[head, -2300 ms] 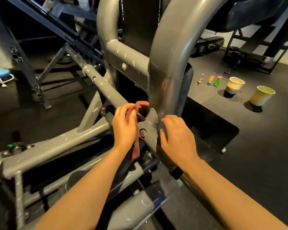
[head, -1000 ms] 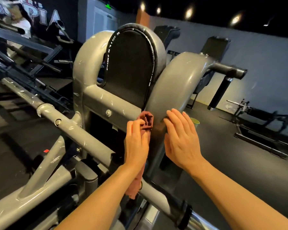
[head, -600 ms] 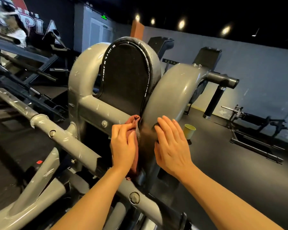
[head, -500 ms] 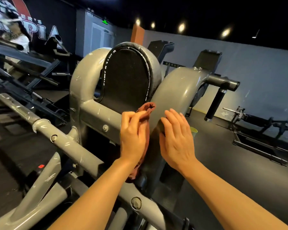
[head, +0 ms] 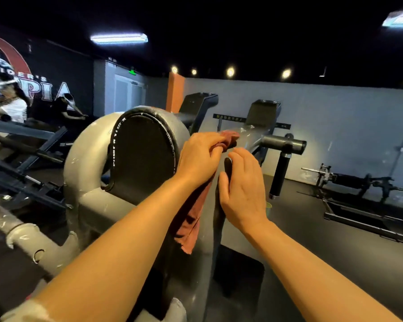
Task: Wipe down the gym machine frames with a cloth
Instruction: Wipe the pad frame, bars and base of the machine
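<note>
Nearest to me, my two forearms run up from 6 o'clock toward the centre of the view. My left hand [head: 199, 159] has its fingers curled over the cloth [head: 191, 219], pressing a bunched end of it against the curved grey frame tube [head: 247, 138] at about 12 o'clock of the hand, while the loose tail hangs down toward 6 o'clock. My right hand [head: 242, 189] lies flat on the same tube just at 3 o'clock of the left, fingers straight and together, holding nothing.

I judge the cloth light, soft and limp — it will fold and trail, so I would keep it wadded under the palm rather than pinched at a corner. The frame looks stiff, heavy and smooth-painted; it needs no grip, only steady pressure along the curve.

Just beyond, at 10 o'clock, sits the black pad [head: 142, 159]; small lettering runs along its rim, too fine to read. Far off at 9 o'clock a wall mural [head: 44, 89] shows letters that seem to read "PIA".
</note>
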A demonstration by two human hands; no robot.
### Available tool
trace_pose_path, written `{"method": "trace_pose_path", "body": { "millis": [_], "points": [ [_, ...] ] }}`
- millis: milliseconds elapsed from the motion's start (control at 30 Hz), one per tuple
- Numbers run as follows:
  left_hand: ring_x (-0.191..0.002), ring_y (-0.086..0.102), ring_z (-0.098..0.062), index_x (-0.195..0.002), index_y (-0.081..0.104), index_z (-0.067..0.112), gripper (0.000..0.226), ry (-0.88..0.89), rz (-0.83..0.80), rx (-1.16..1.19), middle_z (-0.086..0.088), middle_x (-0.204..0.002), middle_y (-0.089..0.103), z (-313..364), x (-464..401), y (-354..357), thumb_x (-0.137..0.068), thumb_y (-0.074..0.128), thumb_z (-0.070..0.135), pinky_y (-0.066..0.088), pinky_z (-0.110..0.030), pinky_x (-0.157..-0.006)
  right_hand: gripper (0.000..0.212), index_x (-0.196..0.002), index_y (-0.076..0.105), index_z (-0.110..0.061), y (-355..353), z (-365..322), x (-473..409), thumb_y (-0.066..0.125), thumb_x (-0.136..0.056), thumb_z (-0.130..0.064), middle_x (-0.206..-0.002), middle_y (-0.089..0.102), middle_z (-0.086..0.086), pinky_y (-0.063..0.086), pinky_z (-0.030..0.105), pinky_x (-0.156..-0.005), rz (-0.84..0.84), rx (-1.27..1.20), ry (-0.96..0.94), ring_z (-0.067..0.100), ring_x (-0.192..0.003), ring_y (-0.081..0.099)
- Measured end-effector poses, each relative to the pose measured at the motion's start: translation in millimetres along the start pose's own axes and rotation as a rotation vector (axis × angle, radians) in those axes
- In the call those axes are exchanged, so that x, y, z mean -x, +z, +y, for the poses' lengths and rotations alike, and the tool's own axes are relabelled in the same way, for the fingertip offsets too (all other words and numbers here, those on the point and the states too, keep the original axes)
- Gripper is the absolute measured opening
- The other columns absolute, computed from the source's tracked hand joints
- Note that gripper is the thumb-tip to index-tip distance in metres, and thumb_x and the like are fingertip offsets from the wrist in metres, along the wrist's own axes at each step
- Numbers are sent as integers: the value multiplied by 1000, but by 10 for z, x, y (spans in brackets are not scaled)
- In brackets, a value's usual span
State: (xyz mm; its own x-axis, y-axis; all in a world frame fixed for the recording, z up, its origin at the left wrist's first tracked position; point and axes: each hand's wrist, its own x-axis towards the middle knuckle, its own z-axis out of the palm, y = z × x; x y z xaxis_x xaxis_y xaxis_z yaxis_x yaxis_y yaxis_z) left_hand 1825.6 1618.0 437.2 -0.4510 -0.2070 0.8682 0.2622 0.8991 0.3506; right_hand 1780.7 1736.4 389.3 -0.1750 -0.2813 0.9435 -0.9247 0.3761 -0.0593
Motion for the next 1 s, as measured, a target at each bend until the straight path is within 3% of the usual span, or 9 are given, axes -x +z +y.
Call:
{"method": "trace_pose_path", "body": {
  "millis": [100, 300, 467, 600, 700, 867, 933, 1000],
  "points": [
    [-119, 51, -3, -123, 64, 25, 34, 127, 7, 24, 9, -124, 63, -92, 253, -28, -93, 51, 17, 37, -25, -104, 38, -126, 53, -7, 38, 50, 57, 46, -95, -29, -135, 51, 11, 28, 31, -114, 41, -49, 28, 21, -130, 42],
    [-121, 50, -12, -125, 64, 21, 31, -32, -7, -38, 3, -126, 63, -82, -116, 60, -98, 50, 15, 38, -32, -107, 33, -121, 49, -6, 134, -6, 65, 42, -95, -24, -131, 50, 16, 33, 38, -110, 75, -43, 12, 28, -126, 43],
    [-120, 52, -6, -121, 67, 19, 35, 120, 89, 14, 7, -124, 63, -54, 550, -34, -91, 50, 15, 39, -30, -105, 36, -124, 53, -2, 70, -150, 217, 47, -96, -24, -134, 52, 16, 35, 41, -111, 112, -144, -2, 27, -128, 46],
    [-113, 54, -10, -119, 66, 15, 35, 5, 271, -20, 3, -119, 62, -340, 1291, -180, -88, 49, 9, 41, -22, -100, 33, -117, 54, -2, 104, -368, 766, 53, -87, -17, -129, 55, 19, 28, 48, -117, -26, -36, -244, 33, -130, 46],
    [-102, 59, -19, -114, 66, 7, 30, -201, 395, -69, -5, -110, 66, -619, 1689, -287, -91, 48, 13, 46, -35, -91, 30, -110, 62, -2, 222, -522, 1043, 56, -83, -13, -123, 62, 19, 22, 46, -120, -161, 67, -504, 34, -128, 49],
    [-110, 53, -17, -128, 59, 6, 40, -442, 526, -138, -8, -119, 62, -894, 1967, -480, -93, 42, 15, 40, -29, -96, 31, -102, 74, -6, 393, -677, 1011, 58, -79, -19, -122, 64, 19, 9, 48, -121, -402, 302, -690, 36, -125, 54],
    [-113, 51, -19, -134, 56, 11, 43, -442, 481, -154, -7, -124, 59, -950, 2017, -451, -93, 42, 14, 36, -24, -100, 38, -108, 73, -5, 424, -693, 972, 63, -77, -25, -124, 63, 20, 5, 50, -120, -451, 403, -687, 37, -126, 52],
    [-120, 48, -19, -136, 55, 16, 43, -326, 307, -196, -5, -132, 55, -931, 2080, -311, -95, 42, 19, 30, -19, -107, 44, -118, 68, -3, 452, -703, 990, 55, -83, -26, -128, 62, 21, 6, 51, -119, -447, 446, -679, 37, -128, 51]
  ]
}}
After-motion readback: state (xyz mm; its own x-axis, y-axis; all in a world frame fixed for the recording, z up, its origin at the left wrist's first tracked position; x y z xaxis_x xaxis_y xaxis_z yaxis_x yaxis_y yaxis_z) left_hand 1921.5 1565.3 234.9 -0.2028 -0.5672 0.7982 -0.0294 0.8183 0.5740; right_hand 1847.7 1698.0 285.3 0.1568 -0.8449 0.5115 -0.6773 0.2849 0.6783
